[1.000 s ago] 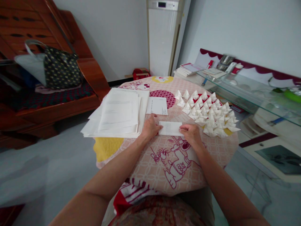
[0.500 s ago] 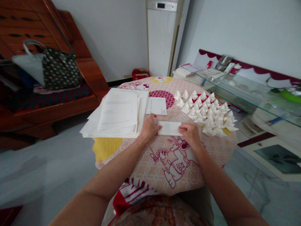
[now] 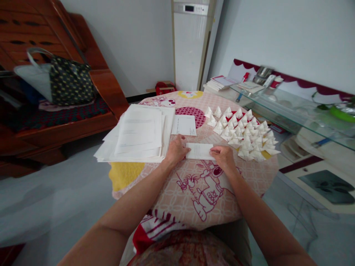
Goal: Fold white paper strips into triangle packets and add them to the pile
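Observation:
A folded strip of white printed paper (image 3: pixel 199 151) lies flat on the cloth-covered table (image 3: pixel 177 199) in front of me. My left hand (image 3: pixel 178 149) grips its left end between thumb and fingers. At the right end my right hand (image 3: pixel 222 156) pinches the edge in the same way. Just beyond the strip is a smaller printed sheet (image 3: pixel 184 125). To the left of my left hand rests a thick stack of white paper (image 3: pixel 138 133). Several folded paper boats (image 3: pixel 244 133) with pointed peaks stand in a cluster to the right.
A glass-topped cabinet (image 3: pixel 299 114) borders the table's right side, with papers (image 3: pixel 219 82) and cups on it. On the left is a wooden bench (image 3: pixel 108 92) carrying a dark patterned bag (image 3: pixel 70 79). A tall white appliance (image 3: pixel 190 44) stands behind the table.

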`<state>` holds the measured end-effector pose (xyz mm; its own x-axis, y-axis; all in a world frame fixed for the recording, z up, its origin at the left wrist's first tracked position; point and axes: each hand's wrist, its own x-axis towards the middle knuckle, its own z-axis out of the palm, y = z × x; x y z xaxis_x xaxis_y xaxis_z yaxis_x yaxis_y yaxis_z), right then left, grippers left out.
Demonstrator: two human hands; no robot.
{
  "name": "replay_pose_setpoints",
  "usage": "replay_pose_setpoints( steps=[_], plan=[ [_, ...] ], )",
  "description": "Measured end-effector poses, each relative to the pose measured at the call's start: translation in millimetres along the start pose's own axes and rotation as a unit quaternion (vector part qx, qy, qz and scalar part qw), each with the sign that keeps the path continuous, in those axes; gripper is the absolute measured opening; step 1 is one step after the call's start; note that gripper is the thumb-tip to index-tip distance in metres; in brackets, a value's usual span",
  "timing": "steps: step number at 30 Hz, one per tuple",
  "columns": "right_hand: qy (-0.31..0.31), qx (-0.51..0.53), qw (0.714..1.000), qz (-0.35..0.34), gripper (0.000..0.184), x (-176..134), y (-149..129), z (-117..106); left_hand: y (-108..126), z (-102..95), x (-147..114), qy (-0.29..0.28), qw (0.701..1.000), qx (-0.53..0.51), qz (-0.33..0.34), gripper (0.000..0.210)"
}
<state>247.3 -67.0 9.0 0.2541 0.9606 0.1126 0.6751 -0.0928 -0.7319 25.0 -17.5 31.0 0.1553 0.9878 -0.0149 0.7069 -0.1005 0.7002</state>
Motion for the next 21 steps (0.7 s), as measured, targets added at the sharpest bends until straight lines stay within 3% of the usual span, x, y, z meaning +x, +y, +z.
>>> replay_pose_setpoints(
  steps=[6,10,12,14,21],
  plan=[
    [0.001,-0.017,1.000,-0.004,0.023,0.9,1.0,1.1,-4.6,3.3,0.2,0.002,0.996,0.062,0.068,0.035],
    [-0.006,-0.064,0.998,-0.002,0.024,0.2,-4.9,0.1,-13.9,12.1,8.6,0.029,0.977,0.060,0.203,0.029],
    [-0.013,-0.092,0.996,-0.001,0.024,-0.8,-9.4,-1.5,-18.2,16.9,14.3,0.000,0.959,0.029,0.283,0.028],
    [-0.022,-0.119,0.993,0.004,0.025,-2.2,-14.0,-3.5,-21.2,20.0,18.2,-0.038,0.946,0.005,0.322,0.028],
    [-0.036,-0.195,0.980,0.009,0.026,-5.7,-20.2,-8.2,-20.5,17.4,13.1,-0.093,0.942,0.055,0.316,0.031]
  ],
)
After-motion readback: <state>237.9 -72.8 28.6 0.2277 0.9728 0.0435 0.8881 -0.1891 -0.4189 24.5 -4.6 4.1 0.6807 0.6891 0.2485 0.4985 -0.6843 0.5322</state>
